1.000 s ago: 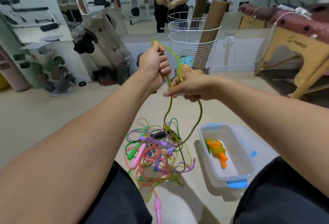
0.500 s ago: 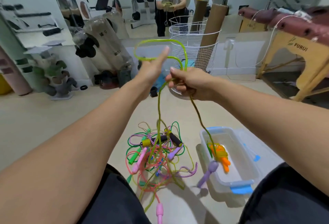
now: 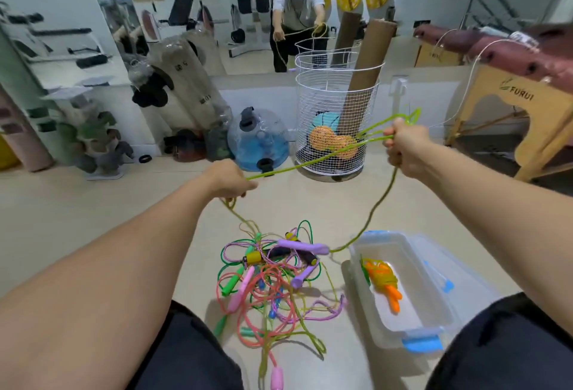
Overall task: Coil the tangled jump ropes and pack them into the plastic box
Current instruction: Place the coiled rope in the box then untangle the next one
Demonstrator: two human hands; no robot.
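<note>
Green rope (image 3: 313, 160) runs taut btwn both hands above tangled pile (image 3: 273, 278): left hand (image 3: 228, 180) pinches it, right hand (image 3: 403, 144) grips its coiled loops; plastic box (image 3: 434, 306) right of pile w/ orange rope (image 3: 383, 281) inside.

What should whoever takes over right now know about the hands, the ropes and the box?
Left hand grips the yellow-green rope; right hand holds its gathered loops, raised to the right.
The rope hangs from both hands to the tangled pile on the floor, one strand ending at a purple handle.
Plastic box sits open right of the pile, holding one coiled orange-handled rope.
Left: finish this coil, box it, then coil the others.
</note>
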